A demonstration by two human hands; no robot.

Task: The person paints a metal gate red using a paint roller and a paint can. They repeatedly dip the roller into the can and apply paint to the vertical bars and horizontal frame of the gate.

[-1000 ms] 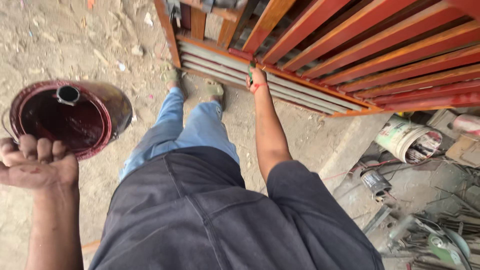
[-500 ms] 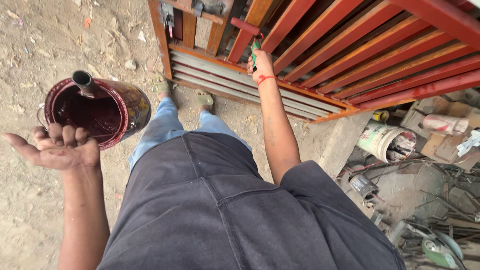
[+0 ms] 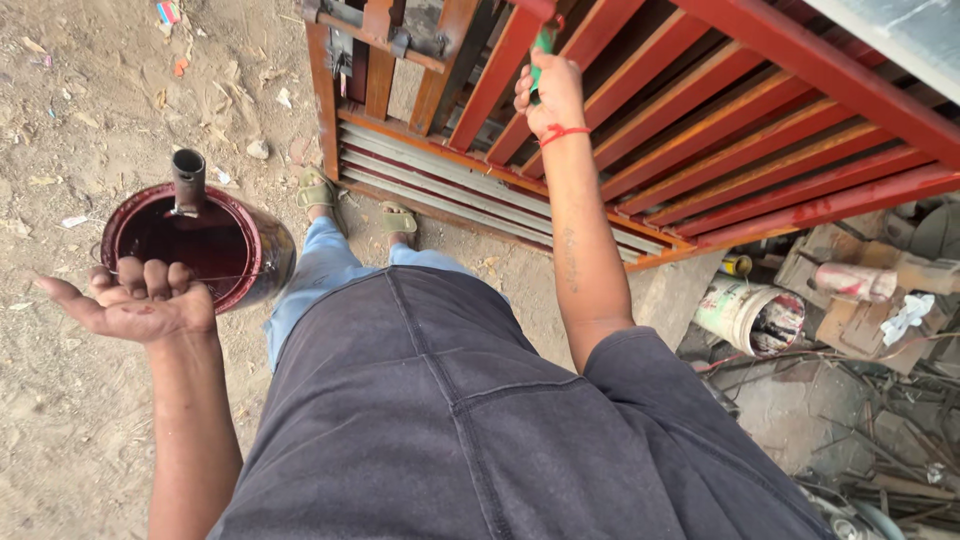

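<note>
Head-camera view of a standing person painting a red-brown metal gate (image 3: 700, 130). The right hand (image 3: 548, 95), a red thread at its wrist, is closed around the green handle of a paintbrush (image 3: 541, 45) held against a slanted bar high on the gate; the bristles are hidden behind hand and bar. The left hand (image 3: 135, 300) is turned palm up with fingers curled, carrying a round tin of dark red paint (image 3: 195, 240) by its thin wire bail; the tin hangs just beyond the fingers, over bare dirt ground (image 3: 90, 120), with a short black spout at its far rim. A white bucket (image 3: 750, 318) lies among scrap at lower right. As a judgement, even coverage calls for long strokes along each bar, with the tin kept level and close for reloading. Compared with the earlier frames, the right hand has climbed from the gate's bottom rail to an upper bar, and the tin sits lower, nearer the legs.
</note>
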